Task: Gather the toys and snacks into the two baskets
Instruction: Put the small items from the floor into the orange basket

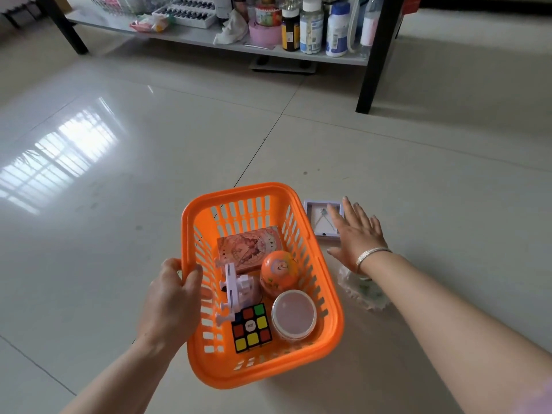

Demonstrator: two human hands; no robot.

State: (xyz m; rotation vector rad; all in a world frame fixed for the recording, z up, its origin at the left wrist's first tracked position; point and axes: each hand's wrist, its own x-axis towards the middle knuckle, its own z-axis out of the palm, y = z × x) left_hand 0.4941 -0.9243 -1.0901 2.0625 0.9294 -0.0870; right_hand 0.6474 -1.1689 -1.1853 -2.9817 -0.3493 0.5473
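Head view: one orange basket [331,300] is seen on the tiled floor [119,264]; a second basket is not in view. Five items are counted inside it: one flat box with a pink floral print [245,245], one orange egg-shaped toy [279,271], one round tub with a pale lid [294,315], one white plastic toy [234,291], and one puzzle cube [252,328] with red, yellow, green and orange stickers. Small lettering is printed on the cube's white centre sticker but cannot be read. One small square lilac-framed toy [316,213] is placed on the floor just beside the basket's right wall. One clear wrapped packet [364,289] is partly hidden under the right forearm. The basket's left rim is gripped by the left hand [170,300], fingers curled over the edge. The right hand [357,234] is held flat over the framed toy, fingers spread and straight, nothing held; one silver bracelet [370,253] is worn at the wrist. Several bottles [310,25] are stored on a low shelf [191,35]; their labels are illegible.
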